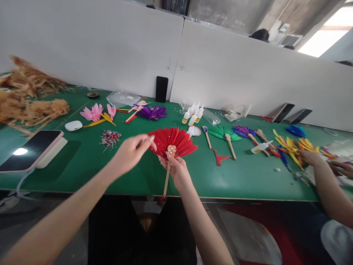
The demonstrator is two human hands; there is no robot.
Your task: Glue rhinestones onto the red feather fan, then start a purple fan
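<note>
Your right hand point(178, 170) grasps one red fan point(176, 140); your left hand point(132, 150) is at its left edge, grip unclear. One green fan point(224, 133) lies right, one purple fan point(153, 112) far left.

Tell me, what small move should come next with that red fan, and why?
Perhaps lightly test the pale specks on the red fan with the left hand: that hand is at the fan's edge, the right hand steadies the fan, and whether the specks hold doesn't show.

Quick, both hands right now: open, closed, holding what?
Left hand: by the red fan; open or closed cannot be told.
Right hand: closed, holding the red fan.
</note>
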